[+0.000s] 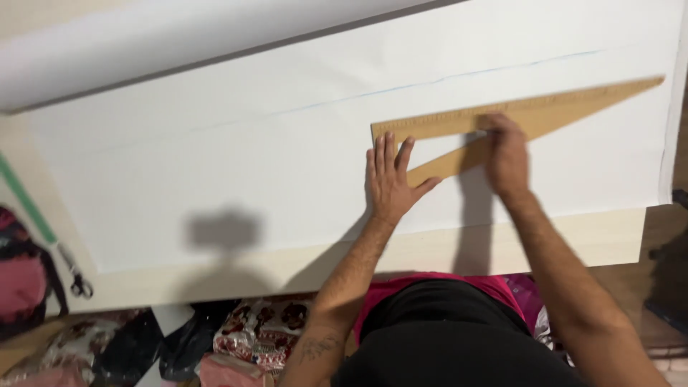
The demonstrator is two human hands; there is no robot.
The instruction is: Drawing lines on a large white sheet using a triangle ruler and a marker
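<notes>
On the pale wooden bench (pixel 502 244), a large white sheet of paper (pixel 215 172) lies spread flat, with a thin blue pencil line (pixel 401 87) running across it toward two o'clock. Right of centre on the sheet lies a flat wooden triangular set square (pixel 530 115), its long point reaching toward three o'clock. The left hand (pixel 390 179) rests palm down at the square's seven o'clock corner, fingers (pixel 390 147) spread wide and flat, pressing on paper and the tool's lower edge without gripping anything. The right hand (pixel 507 154) sits at the square's middle, fingers curled down onto the wood; whether they pinch a pencil cannot be told. At twelve o'clock a white paper roll (pixel 143 43) lies along the sheet's far edge. At eight o'clock, a green strap with a metal clip (pixel 43 229) hangs off the bench.
</notes>
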